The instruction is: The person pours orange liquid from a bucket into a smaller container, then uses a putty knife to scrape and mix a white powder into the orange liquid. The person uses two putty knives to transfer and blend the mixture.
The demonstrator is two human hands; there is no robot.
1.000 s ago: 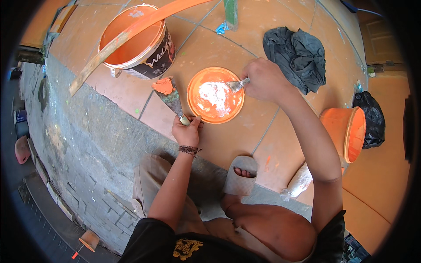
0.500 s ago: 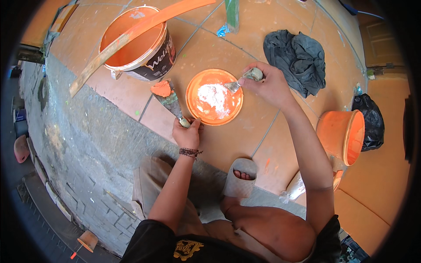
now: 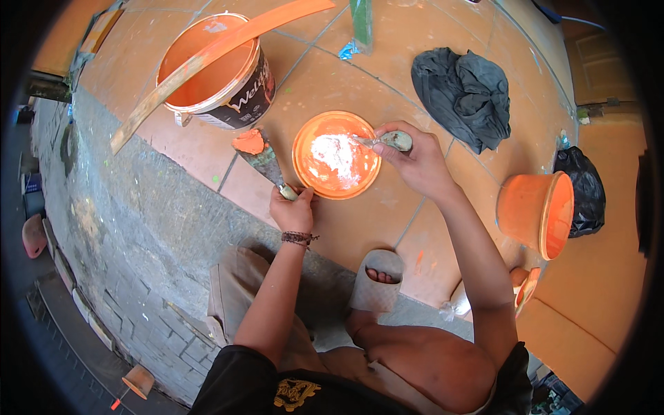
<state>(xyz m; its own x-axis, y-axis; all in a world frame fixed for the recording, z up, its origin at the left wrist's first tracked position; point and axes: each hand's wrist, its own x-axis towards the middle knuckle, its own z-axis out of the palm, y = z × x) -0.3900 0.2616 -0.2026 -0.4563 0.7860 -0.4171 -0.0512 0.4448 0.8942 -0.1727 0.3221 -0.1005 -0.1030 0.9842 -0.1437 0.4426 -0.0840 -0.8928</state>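
My left hand (image 3: 292, 209) is closed round the handle of a wide putty knife (image 3: 265, 166). A lump of orange paste (image 3: 248, 142) sits on that blade's far end. Between my hands lies a round orange lid (image 3: 301, 171) with white powder or paste (image 3: 337, 158) in its middle. My left fingers are at the lid's near edge. My right hand (image 3: 420, 160) grips the pale handle of a smaller putty knife (image 3: 395, 140), whose blade reaches over the lid's right side to the white material.
Behind to the left stands a large paint bucket (image 3: 237, 111) with an orange-coated wooden stick (image 3: 197, 61) across its top. A dark cloth (image 3: 463, 97) lies at the back right. An orange bucket (image 3: 523, 207) and a black plastic bag (image 3: 581, 187) are farther right. A green post (image 3: 360, 28) rises at the back.
My right hand has shifted slightly toward me, and its putty knife now lies flatter, its blade turned more sideways across the lid. My left hand stays nearly still with its knife.
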